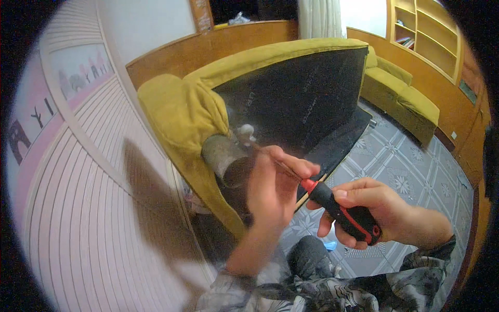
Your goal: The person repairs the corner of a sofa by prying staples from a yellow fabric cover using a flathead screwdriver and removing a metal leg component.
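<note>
Right hand (382, 203): clasping the black-and-red screwdriver (358, 222), right of centre!
Left hand (273, 184): mid-frame, at the shaft (294, 174); gripping? Can't tell!
Yellow sofa (280, 91): looming upper middle!

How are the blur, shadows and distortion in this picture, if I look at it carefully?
Head view: the left hand looks softly blurred, the red-and-black handle crisper; a dark shadow falls on the pale slatted panels; their straight lines bend, and black surrounds the image.
</note>
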A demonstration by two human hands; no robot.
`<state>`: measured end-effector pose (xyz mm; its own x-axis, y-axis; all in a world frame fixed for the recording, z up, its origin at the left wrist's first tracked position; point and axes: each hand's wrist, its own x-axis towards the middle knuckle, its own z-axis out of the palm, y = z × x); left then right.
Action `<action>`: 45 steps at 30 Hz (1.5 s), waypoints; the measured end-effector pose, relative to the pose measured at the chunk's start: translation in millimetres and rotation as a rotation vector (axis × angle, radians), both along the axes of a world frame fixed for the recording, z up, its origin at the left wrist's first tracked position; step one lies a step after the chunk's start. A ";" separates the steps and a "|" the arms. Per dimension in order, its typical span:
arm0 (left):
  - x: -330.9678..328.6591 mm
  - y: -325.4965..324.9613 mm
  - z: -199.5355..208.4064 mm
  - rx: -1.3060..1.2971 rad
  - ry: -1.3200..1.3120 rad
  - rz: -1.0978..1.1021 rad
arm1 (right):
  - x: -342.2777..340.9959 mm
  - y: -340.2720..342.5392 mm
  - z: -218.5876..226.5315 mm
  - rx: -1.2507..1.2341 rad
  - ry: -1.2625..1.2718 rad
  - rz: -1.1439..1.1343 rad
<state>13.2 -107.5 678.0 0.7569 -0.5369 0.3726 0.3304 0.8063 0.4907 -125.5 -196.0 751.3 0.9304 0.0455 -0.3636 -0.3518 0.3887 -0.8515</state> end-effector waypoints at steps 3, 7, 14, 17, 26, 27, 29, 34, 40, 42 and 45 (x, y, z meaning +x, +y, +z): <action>13.6 -7.9 -16.5 -0.333 -0.082 -0.112 | 3.1 7.4 2.7 -0.156 0.007 -0.017; 4.3 -24.4 -20.4 -0.152 -0.151 0.302 | -11.9 23.2 -14.3 -1.407 -0.322 -0.152; -0.2 -37.7 -10.6 -0.253 -0.026 0.189 | -14.8 16.5 -13.0 -2.660 -0.767 -0.364; 3.5 -45.1 -0.3 -0.416 0.061 0.127 | -11.2 12.6 10.6 -1.814 -0.633 -0.211; 10.7 -57.5 14.5 -0.657 0.081 0.218 | -5.4 24.7 2.8 -1.288 -0.467 -0.400; 10.0 -58.7 15.0 -0.632 0.108 0.242 | -5.5 21.6 -5.3 -1.535 -0.602 -0.439; 8.9 -56.1 20.1 -0.647 0.125 0.240 | -11.9 12.2 -17.9 -2.303 -0.944 -0.392; 2.2 -52.5 30.4 -0.665 0.268 0.198 | -11.5 21.3 15.5 -1.319 -0.418 -0.468; 16.6 -62.0 24.2 -0.622 0.139 0.318 | -10.0 22.3 24.6 -0.595 -0.122 -0.435; 11.4 -65.4 26.7 -0.636 0.166 0.332 | -11.2 20.3 23.9 -0.526 -0.096 -0.429; 6.9 -63.7 30.3 -0.669 0.185 0.299 | -11.2 20.5 19.2 -1.313 -0.327 -0.376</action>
<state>20.1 -171.2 708.3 0.9166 -0.0028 0.3999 0.0802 0.9810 -0.1769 -136.8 -175.5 770.5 0.8606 -0.4214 0.2861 -0.1241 -0.7183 -0.6846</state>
